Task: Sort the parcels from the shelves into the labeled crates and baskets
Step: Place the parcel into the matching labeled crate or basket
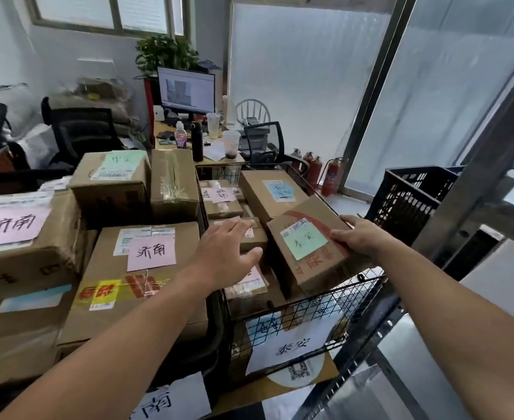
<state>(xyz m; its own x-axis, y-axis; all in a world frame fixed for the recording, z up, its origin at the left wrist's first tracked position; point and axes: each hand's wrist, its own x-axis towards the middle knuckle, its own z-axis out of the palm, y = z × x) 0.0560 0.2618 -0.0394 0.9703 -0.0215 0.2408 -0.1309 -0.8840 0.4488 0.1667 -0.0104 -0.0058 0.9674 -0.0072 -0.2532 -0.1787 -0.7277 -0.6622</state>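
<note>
A cardboard parcel with a green note [305, 247] lies tilted on top of other parcels inside a black wire basket [316, 301] that carries a white paper label. My right hand [357, 233] grips this parcel's right edge, thumb on top. My left hand [230, 253] hovers with fingers spread over the smaller parcels [251, 234] beside it in the same basket, holding nothing. Another parcel with a blue note [272, 192] lies at the basket's far end.
Left of the basket stands a stack of larger boxes with pink notes [146, 256] [22, 231]. A black plastic crate [407, 198] stands at the right beside metal shelf posts. A desk with a monitor [186, 90], chairs and fire extinguishers fill the back.
</note>
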